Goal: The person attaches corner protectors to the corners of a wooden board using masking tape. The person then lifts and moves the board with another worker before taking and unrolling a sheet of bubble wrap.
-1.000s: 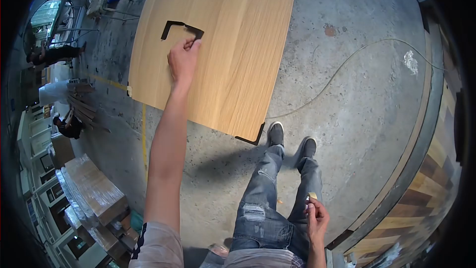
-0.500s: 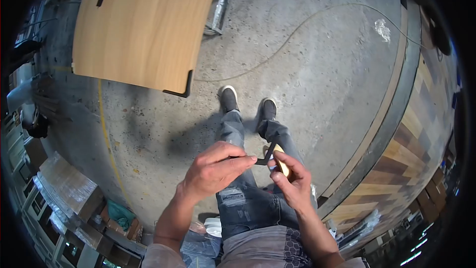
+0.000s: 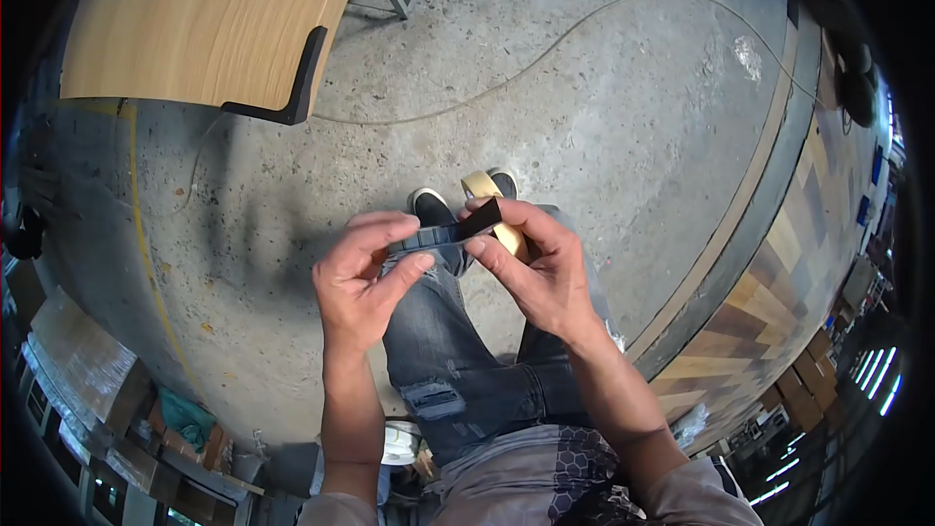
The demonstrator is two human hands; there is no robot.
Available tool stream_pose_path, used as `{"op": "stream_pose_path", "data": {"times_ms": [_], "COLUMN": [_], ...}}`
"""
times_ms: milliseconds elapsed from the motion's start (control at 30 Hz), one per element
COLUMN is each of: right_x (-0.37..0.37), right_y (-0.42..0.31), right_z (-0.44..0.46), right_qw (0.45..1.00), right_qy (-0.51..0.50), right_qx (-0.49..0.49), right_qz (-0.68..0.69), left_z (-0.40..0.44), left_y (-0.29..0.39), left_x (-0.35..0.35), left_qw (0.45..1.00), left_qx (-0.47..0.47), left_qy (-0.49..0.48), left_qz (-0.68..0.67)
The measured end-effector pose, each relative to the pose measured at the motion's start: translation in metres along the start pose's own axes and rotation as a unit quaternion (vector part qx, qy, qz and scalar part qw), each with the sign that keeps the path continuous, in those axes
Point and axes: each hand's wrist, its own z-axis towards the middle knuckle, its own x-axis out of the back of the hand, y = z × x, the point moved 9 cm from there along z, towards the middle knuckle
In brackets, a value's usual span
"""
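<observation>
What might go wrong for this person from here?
The black corner piece might slip from the right hand, since that hand also carries the tape roll; either could drop. Also, the cable lying across the floor ahead of the shoes could trip a forward step.

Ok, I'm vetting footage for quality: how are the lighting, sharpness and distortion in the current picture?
Head view: wide-angle distortion, with the yellow floor line bowed and corners dark; head view, lower right: light strips glare brightly; head view, centre: the left hand and right hand look fairly sharp.
</observation>
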Motion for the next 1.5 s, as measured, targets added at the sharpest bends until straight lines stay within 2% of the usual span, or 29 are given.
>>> {"op": "stream_pose_path", "data": {"times_ms": [100, 167, 200, 300, 367, 467, 633, 667, 700, 767, 833, 1000, 1067, 1167, 1200, 1300, 1333, 1500], "right_x": [-0.008, -0.015, -0.018, -0.032, -0.041, -0.054, -0.065, -0.064, -0.065, -0.065, -0.063, -0.077, -0.083, -0.089, -0.091, -0.093, -0.093, -0.102], "right_y": [0.012, 0.021, 0.025, 0.02, 0.019, 0.013, 0.009, 0.006, 0.005, 0.004, -0.004, -0.039, -0.044, -0.041, -0.039, -0.04, -0.041, -0.04], "right_z": [0.035, 0.059, 0.072, 0.106, 0.121, 0.137, 0.153, 0.154, 0.153, 0.153, 0.15, 0.123, 0.123, 0.12, 0.12, 0.116, 0.114, 0.106], "right_qw": [1.0, 0.998, 0.996, 0.959, 0.942, 0.888, 0.838, 0.827, 0.819, 0.813, 0.806, 0.742, 0.74, 0.74, 0.736, 0.732, 0.732, 0.73], "right_qy": [0.004, -0.003, -0.006, -0.028, -0.023, 0.008, 0.004, 0.0, -0.003, 0.009, 0.022, 0.066, 0.088, 0.099, 0.103, 0.121, 0.127, 0.142], "right_qx": [0.031, 0.055, 0.085, 0.256, 0.31, 0.432, 0.528, 0.546, 0.56, 0.57, 0.58, 0.651, 0.651, 0.649, 0.654, 0.664, 0.666, 0.667], "right_qz": [0.004, -0.014, -0.021, -0.115, -0.128, -0.156, -0.139, -0.132, -0.127, -0.118, -0.115, -0.147, -0.144, -0.147, -0.142, -0.087, -0.062, -0.042], "left_z": [0.02, 0.037, 0.045, 0.072, 0.09, 0.122, 0.169, 0.178, 0.181, 0.19, 0.191, 0.193, 0.199, 0.201, 0.199, 0.19, 0.185, 0.175], "left_y": [-0.029, -0.05, -0.058, -0.085, -0.097, -0.111, -0.11, -0.1, -0.091, -0.078, -0.063, -0.036, -0.033, -0.044, -0.042, -0.04, -0.036, -0.036], "left_x": [0.015, 0.026, 0.032, 0.053, 0.06, 0.064, 0.065, 0.059, 0.057, 0.047, 0.039, 0.031, 0.03, 0.041, 0.042, 0.04, 0.038, 0.043], "left_qw": [0.997, 0.994, 0.991, 0.978, 0.957, 0.946, 0.917, 0.896, 0.907, 0.895, 0.894, 0.85, 0.818, 0.855, 0.863, 0.865, 0.87, 0.903], "left_qx": [-0.002, -0.039, -0.06, -0.096, -0.126, -0.133, -0.163, -0.157, -0.173, -0.159, -0.149, -0.127, -0.084, -0.098, -0.127, -0.134, -0.163, -0.129], "left_qy": [0.051, 0.041, 0.047, 0.076, 0.07, 0.021, -0.047, -0.089, -0.102, -0.189, -0.22, -0.297, -0.333, -0.298, -0.296, -0.274, -0.257, -0.174], "left_qz": [-0.064, -0.097, -0.111, -0.171, -0.251, -0.296, -0.36, -0.406, -0.369, -0.371, -0.362, -0.416, -0.461, -0.414, -0.39, -0.399, -0.387, -0.372]}}
